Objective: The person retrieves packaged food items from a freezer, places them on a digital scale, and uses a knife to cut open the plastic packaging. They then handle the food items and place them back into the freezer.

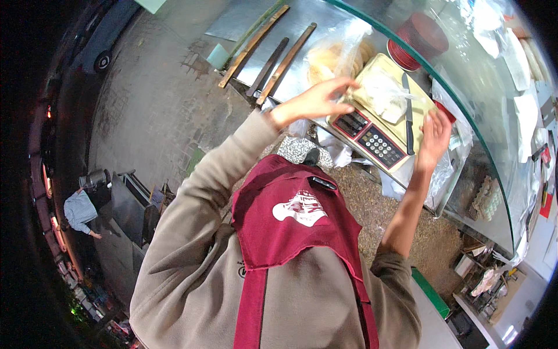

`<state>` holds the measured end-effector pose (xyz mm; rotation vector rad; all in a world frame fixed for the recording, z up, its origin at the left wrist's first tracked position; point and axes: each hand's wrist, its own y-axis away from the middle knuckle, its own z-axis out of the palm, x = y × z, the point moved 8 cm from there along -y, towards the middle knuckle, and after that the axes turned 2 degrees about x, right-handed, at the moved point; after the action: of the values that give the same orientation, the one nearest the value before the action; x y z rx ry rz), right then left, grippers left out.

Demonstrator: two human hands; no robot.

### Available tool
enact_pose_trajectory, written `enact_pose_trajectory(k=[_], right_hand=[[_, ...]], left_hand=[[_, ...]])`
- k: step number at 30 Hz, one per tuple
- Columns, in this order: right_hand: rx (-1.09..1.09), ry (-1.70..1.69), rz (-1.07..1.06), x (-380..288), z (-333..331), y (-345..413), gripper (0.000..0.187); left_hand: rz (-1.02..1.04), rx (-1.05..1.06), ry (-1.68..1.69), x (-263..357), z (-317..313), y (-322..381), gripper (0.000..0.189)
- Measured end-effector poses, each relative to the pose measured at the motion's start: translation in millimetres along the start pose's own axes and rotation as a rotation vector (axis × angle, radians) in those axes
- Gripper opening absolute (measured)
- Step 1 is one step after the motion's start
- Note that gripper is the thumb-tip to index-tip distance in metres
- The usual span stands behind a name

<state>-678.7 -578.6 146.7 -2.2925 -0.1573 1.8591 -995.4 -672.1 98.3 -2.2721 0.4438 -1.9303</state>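
My left hand point(324, 99) is spread at the left edge of an electronic scale point(370, 141) with a keypad; its fingers are apart with nothing plainly held. My right hand point(435, 131) hovers or rests by the scale's right side, fingers slightly bent, and I cannot tell whether it touches anything. Between the hands a crumpled clear plastic bag point(386, 98) with pale contents lies on the scale's cream top. A knife point(409, 118) with a black handle lies to the right of that bag. Round bread loaves point(324, 61) in clear plastic sit beyond my left hand.
Curved glass point(464, 102) rises along the counter's right side, with stacked red plates point(418, 41) behind it. Several wooden strips point(285, 65) lie at the left end. An egg tray point(484, 198) is at the lower right. A person point(80, 211) stands by a cart at far left.
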Motion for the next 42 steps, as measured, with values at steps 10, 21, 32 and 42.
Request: enact_pose_trajectory(k=[10,21,32,42], right_hand=[[-0.967,0.113,0.477,172.5,246.2,274.2,0.031],[-1.265,0.834,0.158,265.6,436.5,286.9,0.043],[0.144,0.682,-0.409,-35.5,126.6,90.8,0.043],[-0.231,0.819,-0.199,11.8,92.1,-46.8,0.028]], left_hand=[[-1.144,0.562,0.330,-83.0,-36.3,485.7,0.017],[-1.114,0.899,0.415,7.3,-88.8,572.1,0.022],[-0.920,0.374,0.326,-52.8,-110.6,442.7,0.011],[-0.649,0.222,0.290,-23.3,-76.3,239.9,0.015]])
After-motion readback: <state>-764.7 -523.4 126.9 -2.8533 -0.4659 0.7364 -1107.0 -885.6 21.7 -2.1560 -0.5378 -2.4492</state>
